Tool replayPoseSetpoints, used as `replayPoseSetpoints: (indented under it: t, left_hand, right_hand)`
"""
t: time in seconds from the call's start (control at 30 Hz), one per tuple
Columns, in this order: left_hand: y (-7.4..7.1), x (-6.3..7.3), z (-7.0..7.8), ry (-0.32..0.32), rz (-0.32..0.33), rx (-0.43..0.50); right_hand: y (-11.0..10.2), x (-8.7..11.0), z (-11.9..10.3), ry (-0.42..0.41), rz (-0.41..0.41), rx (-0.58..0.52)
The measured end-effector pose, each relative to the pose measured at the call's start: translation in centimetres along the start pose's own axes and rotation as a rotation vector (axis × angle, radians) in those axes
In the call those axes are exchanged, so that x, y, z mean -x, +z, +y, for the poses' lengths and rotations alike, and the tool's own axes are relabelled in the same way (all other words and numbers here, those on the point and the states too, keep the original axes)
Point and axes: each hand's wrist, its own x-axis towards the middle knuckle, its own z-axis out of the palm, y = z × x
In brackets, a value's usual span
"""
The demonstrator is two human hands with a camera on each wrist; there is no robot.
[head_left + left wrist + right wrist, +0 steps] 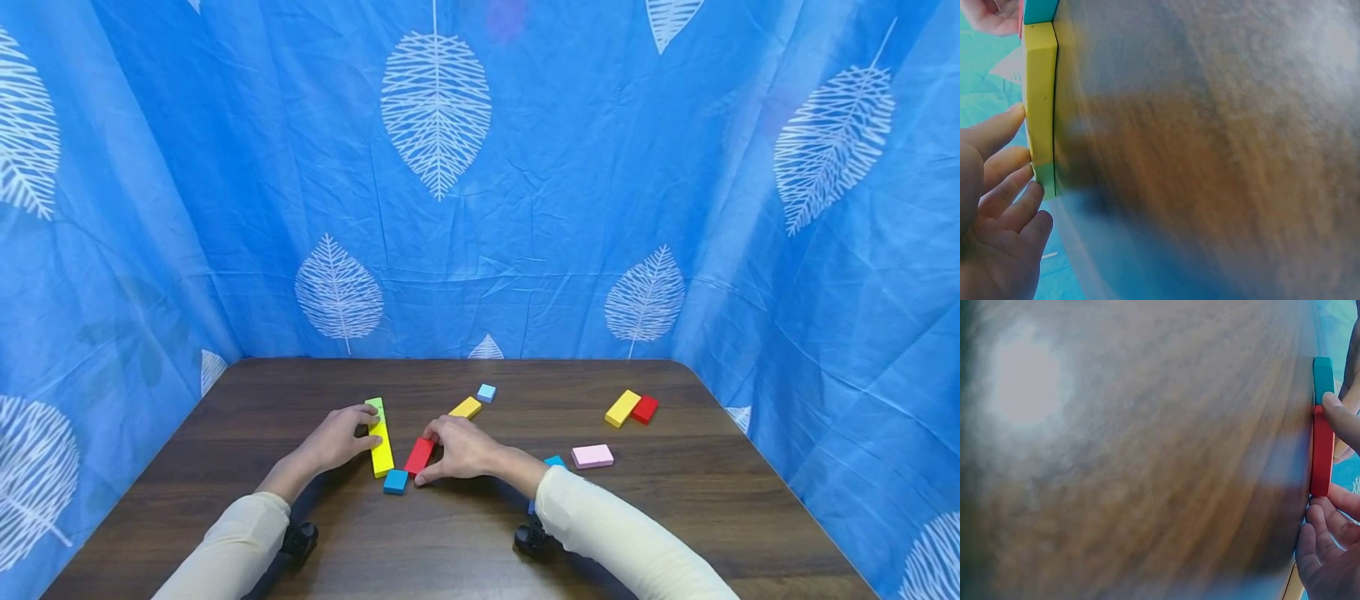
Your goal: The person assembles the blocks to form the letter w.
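A yellow block (382, 454) and a green block (377, 406) stand end to end in a row on the table. My left hand (341, 440) rests its thumb and fingertips on this row; in the left wrist view the fingers (1007, 169) lie along its upper face. Just to the right, my right hand (463, 448) grips a red block (419, 457) lengthwise, thumb at the near end and fingers at the far end. A teal-blue block (396, 482) sits at the near end, between the yellow and red blocks; my right thumb (1333, 403) reaches its edge.
Behind my right hand lie another yellow block (467, 407) and a small light-blue block (486, 392). A yellow block (622, 408) and a red one (644, 409) touch at the right, with a pink block (592, 456) nearer. My right sleeve partly covers blue blocks (555, 461).
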Motion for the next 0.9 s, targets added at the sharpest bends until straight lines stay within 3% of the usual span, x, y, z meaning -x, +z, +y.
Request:
replayPoseSetpoints:
  t: [0.6,0.9]
  left_hand:
    - [-0.1,0.0,0.0,-0.007,0.001,0.003]
    - [-0.2,0.0,0.1,-0.008,0.002,0.006]
  right_hand:
    - [-1.5,-0.1,1.2,-0.05,-0.059,-0.067]
    - [-2.8,0.0,1.7,-0.027,-0.056,-0.082]
